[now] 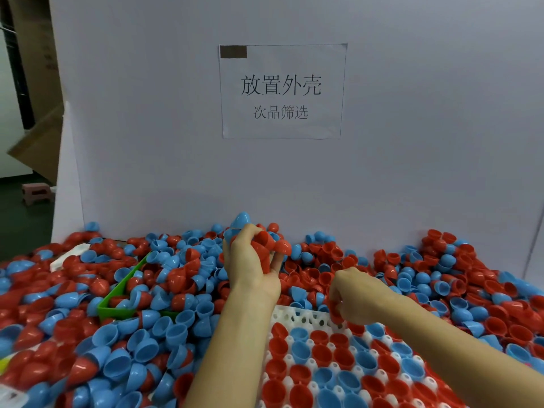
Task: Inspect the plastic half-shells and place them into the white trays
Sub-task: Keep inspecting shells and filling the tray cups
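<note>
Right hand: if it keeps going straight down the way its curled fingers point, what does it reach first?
Most likely the far edge of the white tray. The right hand points down over that rim while holding a red half-shell. Depth is unclear, so the loose shells beside the rim could come first.

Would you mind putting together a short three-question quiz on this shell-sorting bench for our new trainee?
1. True or false: the left hand holds several half-shells at once, red and blue.
2. Which sits half buried in the loose shells left of the left forearm? A) a green bin B) a black bucket C) a metal scoop
3. Fill in: the white tray under the right hand holds shells of two colours, red and ____.

Key: 1 true; 2 A; 3 blue.
</note>
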The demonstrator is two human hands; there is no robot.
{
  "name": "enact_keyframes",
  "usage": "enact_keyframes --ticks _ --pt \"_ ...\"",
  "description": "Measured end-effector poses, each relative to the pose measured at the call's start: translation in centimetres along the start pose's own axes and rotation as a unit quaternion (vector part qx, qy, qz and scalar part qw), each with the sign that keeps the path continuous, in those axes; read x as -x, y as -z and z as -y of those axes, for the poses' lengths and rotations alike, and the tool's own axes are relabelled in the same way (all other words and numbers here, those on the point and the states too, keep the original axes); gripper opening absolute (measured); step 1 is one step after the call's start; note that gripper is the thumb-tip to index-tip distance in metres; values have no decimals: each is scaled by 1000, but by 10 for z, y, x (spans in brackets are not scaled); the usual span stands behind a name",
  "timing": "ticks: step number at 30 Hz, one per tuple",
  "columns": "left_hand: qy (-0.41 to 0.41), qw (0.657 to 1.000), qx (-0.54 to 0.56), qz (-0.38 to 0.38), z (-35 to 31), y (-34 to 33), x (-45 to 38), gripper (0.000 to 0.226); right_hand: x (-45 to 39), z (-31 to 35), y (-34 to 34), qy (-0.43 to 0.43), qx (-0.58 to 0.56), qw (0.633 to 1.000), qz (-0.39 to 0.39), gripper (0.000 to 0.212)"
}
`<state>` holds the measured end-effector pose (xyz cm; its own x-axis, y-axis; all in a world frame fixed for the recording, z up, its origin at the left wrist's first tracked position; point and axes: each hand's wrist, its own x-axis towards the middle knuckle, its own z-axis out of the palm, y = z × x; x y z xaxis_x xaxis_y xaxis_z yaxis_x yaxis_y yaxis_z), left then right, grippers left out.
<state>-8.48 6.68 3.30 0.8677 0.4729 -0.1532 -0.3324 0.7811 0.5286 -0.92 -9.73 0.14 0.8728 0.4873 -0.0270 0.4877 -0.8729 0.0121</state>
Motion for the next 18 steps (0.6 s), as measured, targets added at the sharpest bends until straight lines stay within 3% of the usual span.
enact_keyframes --ticks 4,12,18 --pt "3 1000 2 2 -1 0 -1 47 -6 5 -6 8 19 999 48 11" --pt "2 1000 5 5 2 2 -4 54 -7 5 -9 17 33 998 49 8" --pt "26 999 15 25 1 1 -1 32 -7 0 -8 7 4 997 70 15"
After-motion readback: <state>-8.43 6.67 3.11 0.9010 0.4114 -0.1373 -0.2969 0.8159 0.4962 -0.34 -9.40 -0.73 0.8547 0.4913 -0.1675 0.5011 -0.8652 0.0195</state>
